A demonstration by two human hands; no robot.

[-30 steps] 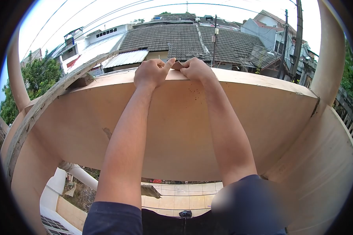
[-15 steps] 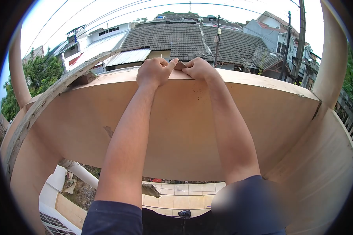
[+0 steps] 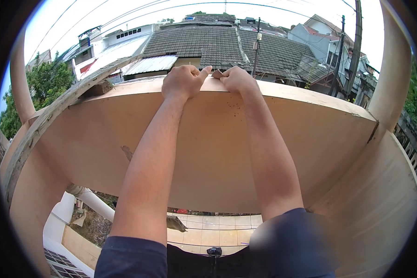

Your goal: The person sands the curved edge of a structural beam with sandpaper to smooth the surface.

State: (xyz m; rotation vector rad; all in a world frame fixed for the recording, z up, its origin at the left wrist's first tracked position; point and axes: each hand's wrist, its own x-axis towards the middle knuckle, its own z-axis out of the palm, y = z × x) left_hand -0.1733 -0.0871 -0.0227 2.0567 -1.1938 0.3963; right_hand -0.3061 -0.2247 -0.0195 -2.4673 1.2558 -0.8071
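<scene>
Both my arms reach forward to the top of a peach-painted wall (image 3: 292, 94). Over its near edge, to the left of centre, my left hand (image 3: 182, 82) rests with curled fingers and its thumb raised toward the right. Whether anything is inside that hand is hidden. My right hand (image 3: 239, 80) is closed beside it, pinching a small brown flat piece (image 3: 217, 73) that sticks out toward the left thumb. A narrow gap separates the thumb from this piece. Small dark specks (image 3: 235, 107) mark the wall face below my right hand.
A long weathered plank (image 3: 74, 92) leans across the wall's left end, near a broken brick-like chunk (image 3: 97, 89). Round columns (image 3: 388, 69) stand at both sides. Far below lies a tiled floor (image 3: 217, 236). Tiled roofs (image 3: 180, 41) and overhead wires spread beyond.
The brown piece was between both hands; now it is only in my right hand. My hands have drawn slightly apart, the left thumb lifting off. The view has shifted slightly.
</scene>
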